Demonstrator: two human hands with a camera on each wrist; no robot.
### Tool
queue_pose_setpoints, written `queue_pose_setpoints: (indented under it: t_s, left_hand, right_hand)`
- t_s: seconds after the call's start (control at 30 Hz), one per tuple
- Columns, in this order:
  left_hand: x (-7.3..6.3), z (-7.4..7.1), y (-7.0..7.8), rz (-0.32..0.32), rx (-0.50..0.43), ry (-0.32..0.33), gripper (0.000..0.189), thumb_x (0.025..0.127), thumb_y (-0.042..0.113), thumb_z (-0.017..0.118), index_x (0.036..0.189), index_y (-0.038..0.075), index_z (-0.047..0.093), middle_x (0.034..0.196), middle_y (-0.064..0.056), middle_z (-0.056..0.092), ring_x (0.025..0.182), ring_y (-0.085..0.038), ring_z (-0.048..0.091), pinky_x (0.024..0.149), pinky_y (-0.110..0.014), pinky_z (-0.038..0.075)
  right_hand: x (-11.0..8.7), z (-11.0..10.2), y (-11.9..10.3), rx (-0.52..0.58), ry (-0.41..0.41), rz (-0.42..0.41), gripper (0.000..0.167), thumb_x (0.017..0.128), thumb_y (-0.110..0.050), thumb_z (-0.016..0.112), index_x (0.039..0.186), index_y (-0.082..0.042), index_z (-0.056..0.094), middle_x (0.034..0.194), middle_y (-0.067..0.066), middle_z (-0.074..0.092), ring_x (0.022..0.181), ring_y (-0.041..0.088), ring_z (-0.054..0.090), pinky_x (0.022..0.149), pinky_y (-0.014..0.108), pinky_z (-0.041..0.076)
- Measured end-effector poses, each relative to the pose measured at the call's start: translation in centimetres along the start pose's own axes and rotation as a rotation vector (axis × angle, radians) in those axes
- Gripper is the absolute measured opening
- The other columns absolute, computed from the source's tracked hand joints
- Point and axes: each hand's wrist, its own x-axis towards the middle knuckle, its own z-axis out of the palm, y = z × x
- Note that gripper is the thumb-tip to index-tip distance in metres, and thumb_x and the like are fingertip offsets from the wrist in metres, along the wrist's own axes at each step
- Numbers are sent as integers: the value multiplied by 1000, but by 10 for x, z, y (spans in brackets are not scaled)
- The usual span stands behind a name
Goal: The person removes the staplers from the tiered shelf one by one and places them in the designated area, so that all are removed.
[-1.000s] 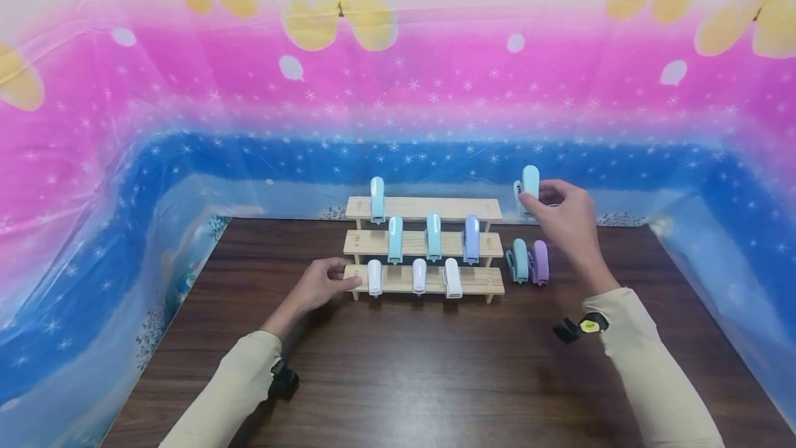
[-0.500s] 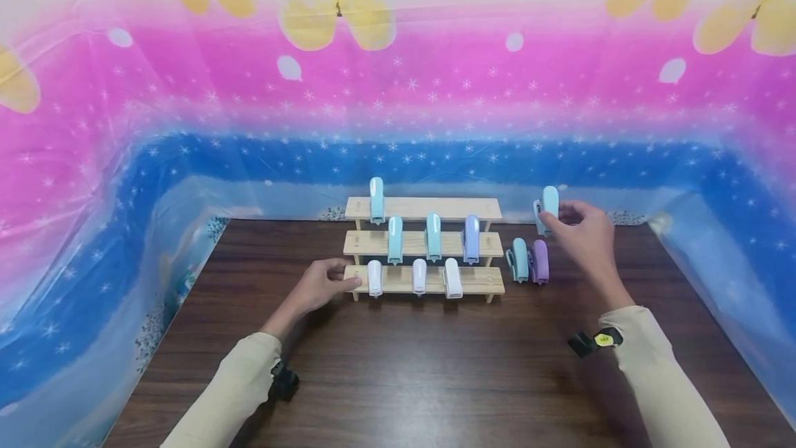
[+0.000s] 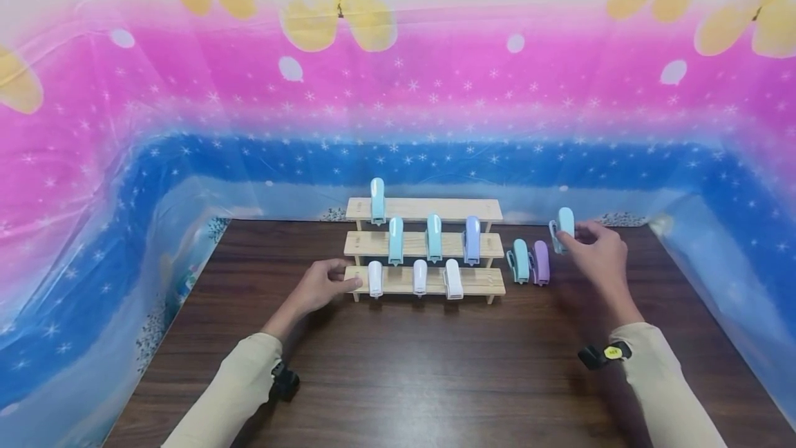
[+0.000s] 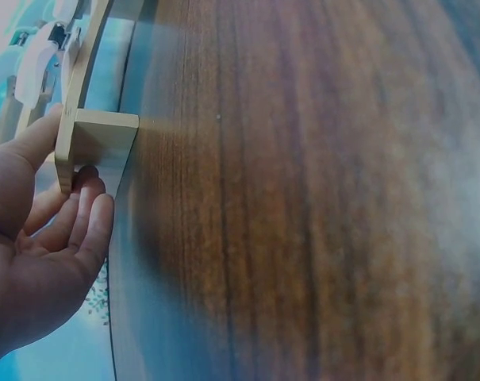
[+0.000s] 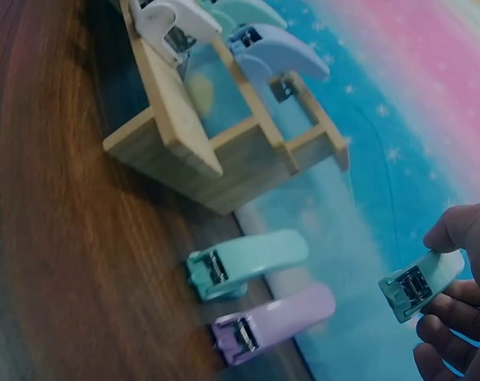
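Note:
A teal stapler (image 3: 565, 229) is pinched between the thumb and fingers of my right hand (image 3: 598, 254), held above the table right of the rack. My left hand (image 3: 323, 285) grips the left end of the wooden rack's bottom step (image 3: 398, 281), thumb on top and fingers beneath, as the left wrist view shows. On the table between rack and right hand stand a teal stapler (image 3: 519, 260) and a purple stapler (image 3: 540, 263), side by side. In the right wrist view the held stapler (image 5: 422, 284) shows its metal front end.
Three white staplers, including one (image 3: 453, 278), stand on the bottom step. Two teal staplers and a lavender one (image 3: 472, 239) are on the middle step. A light teal stapler (image 3: 377, 200) sits at the top step's left. A patterned cloth (image 3: 398, 102) rises behind the table (image 3: 410, 379).
My right hand has moved right and lower, toward the table, carrying the teal stapler away from the rack's top step. The left hand has stayed on the rack.

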Motion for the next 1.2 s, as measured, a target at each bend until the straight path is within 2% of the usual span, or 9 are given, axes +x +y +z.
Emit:
queue_pose_setpoints:
  t_s: [0.17, 0.43, 0.7, 0.8, 0.97, 1.2]
  left_hand:
    - [0, 0, 1, -4, 4, 5, 58, 95, 31, 76, 134, -8, 60, 121, -23, 68, 109, -33, 66, 89, -45, 57]
    - [0, 0, 2, -15, -2, 3, 56, 94, 29, 77, 134, -6, 61, 120, -22, 69, 110, -33, 67, 90, -46, 57]
    - [0, 0, 3, -28, -7, 5, 57, 94, 30, 77, 135, -6, 60, 122, -21, 69, 111, -33, 67, 91, -46, 57]
    - [0, 0, 2, -26, -5, 0, 58, 95, 30, 76, 136, -7, 59, 122, -23, 68, 112, -34, 67, 91, -46, 57]
    - [0, 0, 1, -21, -3, -1, 58, 95, 30, 76, 135, -7, 59, 122, -23, 68, 111, -34, 67, 90, -46, 57]
    - [1, 0, 1, 26, -42, -6, 51, 94, 23, 77, 131, -8, 61, 117, -23, 70, 107, -33, 69, 87, -43, 59]
  right_hand:
    - [-1, 2, 14, -11, -14, 40, 62, 95, -48, 69, 132, 1, 65, 120, 26, 69, 112, 38, 60, 90, 46, 46]
    - [-4, 10, 32, -25, -43, 74, 66, 96, -49, 67, 137, 1, 61, 126, 27, 67, 111, 39, 61, 91, 49, 50]
    - [-9, 15, 40, -18, -77, 112, 66, 97, -48, 66, 139, 2, 59, 128, 27, 65, 111, 38, 61, 85, 39, 50]
    - [-10, 18, 43, -22, -76, 118, 65, 97, -46, 67, 139, 3, 59, 128, 27, 65, 111, 39, 62, 85, 41, 50]
    - [-12, 23, 49, -21, -96, 132, 64, 98, -45, 65, 141, 3, 57, 130, 28, 63, 113, 41, 61, 90, 50, 53]
    - [-13, 29, 58, -33, -104, 110, 62, 98, -42, 66, 137, 5, 60, 125, 28, 66, 108, 38, 62, 84, 42, 52]
